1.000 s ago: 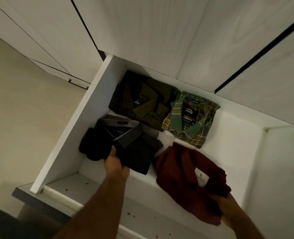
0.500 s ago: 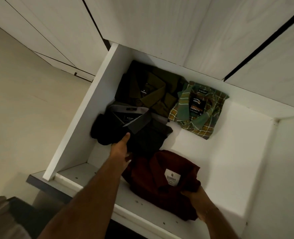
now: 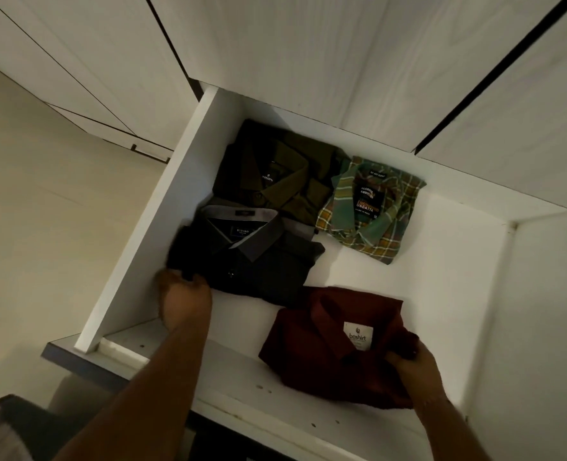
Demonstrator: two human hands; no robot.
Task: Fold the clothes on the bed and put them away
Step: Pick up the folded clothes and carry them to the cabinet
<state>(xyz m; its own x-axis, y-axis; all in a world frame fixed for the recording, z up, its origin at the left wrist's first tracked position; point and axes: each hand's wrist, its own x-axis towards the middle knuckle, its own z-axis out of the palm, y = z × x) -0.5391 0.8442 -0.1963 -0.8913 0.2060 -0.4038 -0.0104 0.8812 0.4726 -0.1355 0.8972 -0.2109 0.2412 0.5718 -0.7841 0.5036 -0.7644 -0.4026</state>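
Observation:
An open white drawer (image 3: 442, 261) holds several folded shirts. A maroon shirt (image 3: 322, 341) with a white label lies at the front right, and my right hand (image 3: 415, 371) grips its right edge. To its left, a black shirt (image 3: 259, 264) with a grey collar lies by the left wall, my left hand (image 3: 184, 297) closed on its front left corner. Behind them rest an olive shirt (image 3: 275, 174) and a green plaid shirt (image 3: 372, 211).
White cupboard doors (image 3: 308, 61) overhang the drawer's back. The drawer's left wall (image 3: 149, 227) and front rail (image 3: 242, 387) border my arms. The right half of the drawer floor is bare. Beige floor (image 3: 42, 211) lies to the left; dark cloth (image 3: 9, 427) shows at bottom left.
The maroon shirt has come down flat at the drawer's front right. My left hand slid from the black shirt's front middle to its left corner.

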